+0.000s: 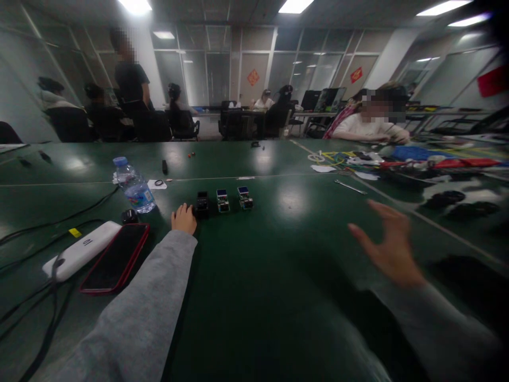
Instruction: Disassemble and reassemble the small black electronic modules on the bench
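Note:
On the green table my left hand [184, 219] rests palm down, fingers lightly bent, right beside a small black boxy device [202, 203]. Its thumb side is at the device's left edge, and whether they touch I cannot tell. Two small circuit boards with little screens stand to the right in the same row: a middle board [223, 201] and a right board [245, 198]. My right hand [387, 244] is raised over the right of the table, blurred, thumb and fingers apart, holding nothing.
Left of my left arm lie a red-cased phone [115, 258], a white power bank [83, 250], black cables and a water bottle [134, 185]. A wrench [350, 187] lies at right, near a heap of wires and tools [421, 159]. A person [369, 124] sits across the table.

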{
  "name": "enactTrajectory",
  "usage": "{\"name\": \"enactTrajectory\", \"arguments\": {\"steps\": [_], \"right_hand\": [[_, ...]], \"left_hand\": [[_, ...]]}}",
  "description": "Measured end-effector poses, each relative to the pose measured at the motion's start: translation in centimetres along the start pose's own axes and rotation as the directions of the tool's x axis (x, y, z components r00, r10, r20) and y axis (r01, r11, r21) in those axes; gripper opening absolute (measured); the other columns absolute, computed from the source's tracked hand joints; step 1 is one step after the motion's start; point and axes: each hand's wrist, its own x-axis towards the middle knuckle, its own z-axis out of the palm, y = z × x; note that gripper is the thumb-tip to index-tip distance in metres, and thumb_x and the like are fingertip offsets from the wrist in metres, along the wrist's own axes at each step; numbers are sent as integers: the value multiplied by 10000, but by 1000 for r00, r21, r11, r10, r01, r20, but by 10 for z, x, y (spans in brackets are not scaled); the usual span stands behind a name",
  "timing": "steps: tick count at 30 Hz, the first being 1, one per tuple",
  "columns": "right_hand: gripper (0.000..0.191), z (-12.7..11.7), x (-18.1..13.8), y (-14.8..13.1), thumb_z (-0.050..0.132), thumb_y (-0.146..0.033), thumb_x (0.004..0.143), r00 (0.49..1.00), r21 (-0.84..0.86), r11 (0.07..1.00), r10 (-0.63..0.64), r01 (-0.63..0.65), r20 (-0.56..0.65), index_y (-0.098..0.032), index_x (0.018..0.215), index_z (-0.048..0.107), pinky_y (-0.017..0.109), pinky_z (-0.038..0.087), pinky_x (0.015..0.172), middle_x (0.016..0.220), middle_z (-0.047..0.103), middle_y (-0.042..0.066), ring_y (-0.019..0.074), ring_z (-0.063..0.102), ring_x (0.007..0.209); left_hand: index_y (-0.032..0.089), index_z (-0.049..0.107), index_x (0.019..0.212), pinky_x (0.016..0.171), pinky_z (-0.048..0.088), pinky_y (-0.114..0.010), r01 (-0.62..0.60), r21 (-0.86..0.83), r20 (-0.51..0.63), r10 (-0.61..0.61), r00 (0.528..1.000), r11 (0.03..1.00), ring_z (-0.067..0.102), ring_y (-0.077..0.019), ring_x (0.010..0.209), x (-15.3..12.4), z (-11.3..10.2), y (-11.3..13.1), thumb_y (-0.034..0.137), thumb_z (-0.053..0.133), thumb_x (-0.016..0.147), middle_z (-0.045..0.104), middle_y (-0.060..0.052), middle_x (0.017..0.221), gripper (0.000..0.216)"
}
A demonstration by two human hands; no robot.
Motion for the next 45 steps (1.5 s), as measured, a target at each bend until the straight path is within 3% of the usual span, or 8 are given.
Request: {"name": "enactTrajectory", "arguments": {"steps": [2,5,9,14,18,24,37,45], "right_hand": [[618,53,15,-52,452,-588,947,987,133,987,-106,90,118,-283,1475,348,558,357,1065,1419,366,153,339,367,1325],[606,129,33,-121,521,-493,947,890,212,942,-318,259,326,-289,1483,323,546,377,1064,1515,214,135,353,298,1372],[488,180,45,-155,571,-366,932,867,254,935,-332,249,371,-209,1374,439,514,444,1004,1450,329,161,339,417,1280],[221,182,47,-145,524,-211,909,893,422,893,-310,156,326,-200,1130,536,416,488,930,1202,543,105,257,541,1106],[285,186,47,-140,512,-261,911,931,530,847,-165,-35,325,-196,1189,497,402,481,910,1152,579,103,246,582,1021],[276,208,47,-129,408,-285,953,914,591,779,-56,-212,402,-182,1190,507,412,454,948,1128,598,107,235,570,1048],[405,209,44,-125,633,-359,860,905,522,835,-74,-173,419,-164,1200,528,445,480,909,1130,590,125,258,559,1032],[363,206,48,-126,588,-439,877,890,591,740,23,-322,456,-177,1122,526,432,476,916,1100,624,121,252,596,1029]], "left_hand": [[147,444,1409,1141,307,-488,8,4,2,-8,1000,1000,347,-262,1416,0,-1,1,181,384,911,389,-138,1527,503],[144,436,1417,1144,309,-473,11,1,3,-11,1000,1000,341,-255,1420,-1,-3,1,180,373,916,384,-129,1532,506],[168,441,1413,1147,303,-478,15,-10,-1,-15,1000,1000,337,-251,1423,-2,-2,1,178,382,915,384,-117,1533,502],[175,442,1413,1150,299,-480,5,-12,-12,-5,1000,1000,326,-250,1428,-1,1,0,190,393,916,384,-116,1533,499],[166,447,1411,1152,299,-473,7,-7,-17,-7,1000,1000,332,-250,1425,-2,1,0,186,388,914,384,-117,1533,501],[173,449,1409,1149,301,-484,12,-12,-16,-12,1000,1000,336,-252,1422,-2,-1,2,178,395,907,390,-120,1528,504],[146,441,1408,1152,290,-474,13,-13,7,-13,1000,1000,331,-251,1423,-2,-2,2,173,375,919,374,-137,1533,494],[161,437,1412,1149,292,-488,16,-9,10,-16,1000,1000,330,-255,1423,-2,-3,2,174,389,912,370,-132,1538,503]]}}
